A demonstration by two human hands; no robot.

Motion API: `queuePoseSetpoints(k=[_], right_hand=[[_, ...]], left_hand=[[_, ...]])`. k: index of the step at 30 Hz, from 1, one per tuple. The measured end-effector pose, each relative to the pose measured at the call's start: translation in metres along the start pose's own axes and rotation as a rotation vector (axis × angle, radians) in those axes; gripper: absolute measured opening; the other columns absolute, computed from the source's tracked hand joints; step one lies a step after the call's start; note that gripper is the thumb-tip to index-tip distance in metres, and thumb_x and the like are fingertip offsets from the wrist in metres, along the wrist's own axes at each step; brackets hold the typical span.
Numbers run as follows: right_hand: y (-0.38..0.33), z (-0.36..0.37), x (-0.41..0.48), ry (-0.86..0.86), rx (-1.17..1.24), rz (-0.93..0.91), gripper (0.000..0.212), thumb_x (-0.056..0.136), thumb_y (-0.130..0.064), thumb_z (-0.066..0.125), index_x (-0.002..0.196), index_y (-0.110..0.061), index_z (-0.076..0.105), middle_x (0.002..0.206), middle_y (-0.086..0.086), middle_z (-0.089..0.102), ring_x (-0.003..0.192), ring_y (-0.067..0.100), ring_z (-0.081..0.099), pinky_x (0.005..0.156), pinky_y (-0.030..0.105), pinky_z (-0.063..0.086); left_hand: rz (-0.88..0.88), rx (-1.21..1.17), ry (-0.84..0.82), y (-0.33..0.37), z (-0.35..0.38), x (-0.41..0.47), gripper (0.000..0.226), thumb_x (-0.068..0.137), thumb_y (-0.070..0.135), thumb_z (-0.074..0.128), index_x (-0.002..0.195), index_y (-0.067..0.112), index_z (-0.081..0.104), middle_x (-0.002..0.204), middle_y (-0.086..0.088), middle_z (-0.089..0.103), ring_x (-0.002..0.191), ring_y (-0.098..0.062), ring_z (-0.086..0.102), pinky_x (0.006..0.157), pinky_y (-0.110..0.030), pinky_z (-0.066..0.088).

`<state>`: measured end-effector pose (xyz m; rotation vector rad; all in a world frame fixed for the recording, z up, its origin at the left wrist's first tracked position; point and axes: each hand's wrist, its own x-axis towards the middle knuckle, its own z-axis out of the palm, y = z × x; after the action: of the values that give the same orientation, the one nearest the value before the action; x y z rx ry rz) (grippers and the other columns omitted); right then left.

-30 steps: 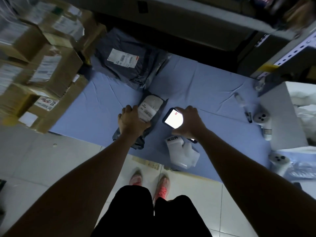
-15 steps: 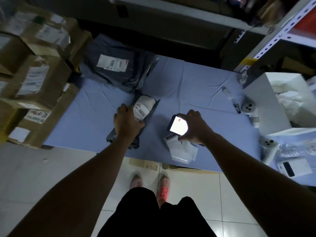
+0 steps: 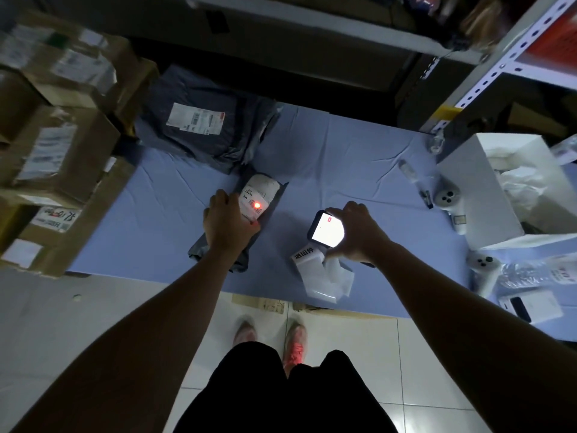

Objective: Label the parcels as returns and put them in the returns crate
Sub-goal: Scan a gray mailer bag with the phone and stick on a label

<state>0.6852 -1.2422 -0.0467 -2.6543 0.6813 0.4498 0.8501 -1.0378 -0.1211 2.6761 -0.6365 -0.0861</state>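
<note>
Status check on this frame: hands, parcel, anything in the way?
Left hand holds small grey parcel on table. Right hand grips handheld scanner; red dot on parcel label. Return-label roll below scanner, not blocking.

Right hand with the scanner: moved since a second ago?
Yes. Judged against the label roll, the right hand and scanner have shifted rightward, farther from the small parcel.

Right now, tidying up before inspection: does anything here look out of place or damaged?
No visible damage. Two oddities: a red light spot on the white label of the small grey parcel the left hand holds, and the return-label strip crumpled at the table's front edge, below the right hand's lit device.
</note>
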Motion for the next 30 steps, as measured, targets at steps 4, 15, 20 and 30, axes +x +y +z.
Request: queuePoseSetpoints(k=[4,15,20,30], right_hand=[[0.014,0.004,0.013,0.039,0.05,0.062,0.097,0.064,-0.044,0.088,0.146,-0.023,0.042,0.126,0.009,0.045,0.124,0.028,0.037,0.095,0.036,0.038],[0.053,0.038,0.058,0.044,0.182,0.238,0.098,0.06,-0.044,0.088,0.145,-0.015,0.047,0.132,0.018,0.054,0.126,0.038,0.046,0.099,0.044,0.044],[0.056,0.049,0.069,0.05,0.183,0.22,0.093,0.061,-0.045,0.086,0.14,-0.014,0.049,0.124,0.018,0.057,0.119,0.037,0.05,0.095,0.044,0.047],[0.055,0.056,0.068,0.002,0.108,0.248,0.094,0.071,-0.047,0.083,0.148,-0.02,0.036,0.137,0.014,0.046,0.128,0.034,0.042,0.097,0.049,0.045]], left_hand=[[-0.028,0.094,-0.028,0.008,0.004,0.004,0.081,0.063,0.053,0.08,0.123,0.006,0.053,0.114,-0.018,0.053,0.104,-0.036,0.051,0.083,-0.043,0.039],[0.316,-0.302,-0.522,0.064,0.026,-0.029,0.058,0.064,0.057,0.08,0.104,0.017,0.071,0.098,0.007,0.059,0.095,-0.019,0.063,0.078,-0.03,0.047],[0.35,-0.247,-0.556,0.068,0.031,-0.035,0.058,0.057,0.051,0.089,0.1,0.018,0.069,0.095,0.002,0.061,0.086,-0.019,0.061,0.075,-0.034,0.048],[0.321,-0.191,-0.532,0.074,0.039,-0.027,0.022,0.087,0.028,0.065,0.086,0.006,0.068,0.084,-0.003,0.059,0.073,-0.019,0.057,0.059,-0.033,0.041]])
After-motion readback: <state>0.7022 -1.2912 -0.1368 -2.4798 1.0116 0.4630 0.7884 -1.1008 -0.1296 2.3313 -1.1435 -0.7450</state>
